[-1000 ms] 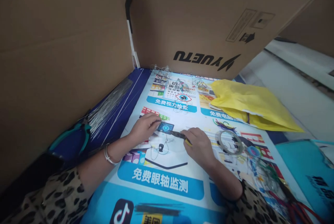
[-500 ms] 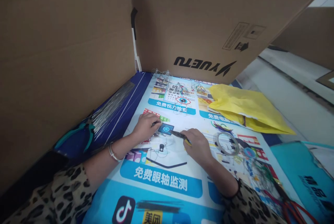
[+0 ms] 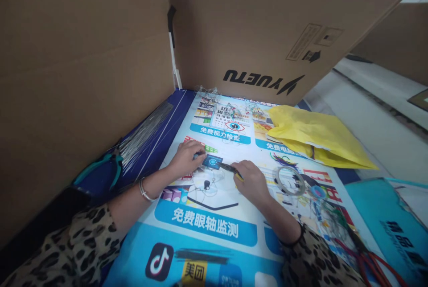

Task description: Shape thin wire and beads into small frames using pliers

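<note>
My right hand is closed round a pair of pliers with dark jaws and a yellow-and-black handle. The jaws point left, over a blue printed picture on the poster. Just left of them my left hand is closed in a pinch, with a small dark bit showing at its fingertips; what it holds is too small to make out. Thin wire loops with a small black piece lie below my hands. A bundle of straight silver wires lies to the left.
Cardboard walls stand behind and left. Teal-handled pliers lie at the left. Rightward are a tape roll, a yellow bag, tangled wires, a red-handled tool and a teal folder. Dark strips lie in front.
The view has shifted slightly. Both hands stay in nearly the same place, the right still on the pliers and the left still pinched.
</note>
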`<state>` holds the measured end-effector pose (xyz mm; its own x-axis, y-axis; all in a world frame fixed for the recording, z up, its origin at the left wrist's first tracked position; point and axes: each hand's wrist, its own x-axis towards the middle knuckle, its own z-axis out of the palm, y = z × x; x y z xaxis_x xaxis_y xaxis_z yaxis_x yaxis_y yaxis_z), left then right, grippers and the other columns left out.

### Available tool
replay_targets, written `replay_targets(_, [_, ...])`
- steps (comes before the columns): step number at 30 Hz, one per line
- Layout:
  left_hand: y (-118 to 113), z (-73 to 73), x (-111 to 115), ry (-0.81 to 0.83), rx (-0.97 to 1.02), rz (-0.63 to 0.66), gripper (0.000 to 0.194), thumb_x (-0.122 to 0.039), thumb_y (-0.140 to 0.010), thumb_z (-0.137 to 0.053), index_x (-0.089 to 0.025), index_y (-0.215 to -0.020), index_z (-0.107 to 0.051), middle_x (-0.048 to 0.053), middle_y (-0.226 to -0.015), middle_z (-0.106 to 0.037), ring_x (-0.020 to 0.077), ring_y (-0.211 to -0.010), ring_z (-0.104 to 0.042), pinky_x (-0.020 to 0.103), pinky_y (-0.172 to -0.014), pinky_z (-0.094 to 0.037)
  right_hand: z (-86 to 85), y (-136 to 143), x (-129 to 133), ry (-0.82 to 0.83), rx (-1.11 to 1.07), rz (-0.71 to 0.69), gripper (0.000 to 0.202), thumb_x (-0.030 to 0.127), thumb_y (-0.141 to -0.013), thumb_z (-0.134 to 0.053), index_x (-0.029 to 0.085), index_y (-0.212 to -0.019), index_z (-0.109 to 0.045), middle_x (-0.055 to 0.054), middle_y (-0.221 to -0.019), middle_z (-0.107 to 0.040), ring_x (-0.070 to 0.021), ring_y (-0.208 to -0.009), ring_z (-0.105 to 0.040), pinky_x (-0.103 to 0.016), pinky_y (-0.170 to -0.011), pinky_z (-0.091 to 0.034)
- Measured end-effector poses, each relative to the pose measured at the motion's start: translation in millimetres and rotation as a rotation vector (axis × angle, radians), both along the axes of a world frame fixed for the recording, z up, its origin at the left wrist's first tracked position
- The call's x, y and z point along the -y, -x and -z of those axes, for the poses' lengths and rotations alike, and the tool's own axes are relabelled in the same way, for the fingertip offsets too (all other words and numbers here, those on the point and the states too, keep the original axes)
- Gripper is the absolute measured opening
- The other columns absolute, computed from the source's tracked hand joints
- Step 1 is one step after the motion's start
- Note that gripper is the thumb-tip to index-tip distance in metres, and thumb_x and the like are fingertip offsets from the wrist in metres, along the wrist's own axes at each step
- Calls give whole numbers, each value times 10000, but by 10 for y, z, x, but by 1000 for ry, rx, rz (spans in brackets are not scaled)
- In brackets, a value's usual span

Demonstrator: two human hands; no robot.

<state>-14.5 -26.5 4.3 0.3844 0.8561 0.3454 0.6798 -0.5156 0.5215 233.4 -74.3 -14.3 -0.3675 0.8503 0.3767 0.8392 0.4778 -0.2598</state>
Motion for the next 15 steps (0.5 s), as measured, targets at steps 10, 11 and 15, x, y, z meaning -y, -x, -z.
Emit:
replay_targets(10, [683,-617,110,283,-783,-107,160,-197,-771,-496,-196,-843,-639,71,-936,-650,218,-809,-623,289,-660,-455,-19,-12,-72,62,-25,40,275,161,-760,-493,216,-992,-630,-38,-884,-625,-188,-889,-560,-301,-792,-453])
replay_targets(11, [733,-632,133,313,-812,-102,168,-203,-761,-505,-208,-857,-642,68,-954,-655,220,-825,-624,282,-653,-454,-11,-18,-78,66,-26,45,276,166,-760,-492,217,-994,-629,-36,-888,-625,-186,-890,-562,-299,-792,-452])
replay_targets(15, [862,-660,231,352,-849,-143,190,-212,-728,-535,-221,-879,-649,71,-973,-665,233,-862,-623,276,-648,-458,27,-40,-107,43,-31,37,268,183,-759,-491,221,-984,-631,-32,-896,-630,-186,-885,-568,-300,-776,-452])
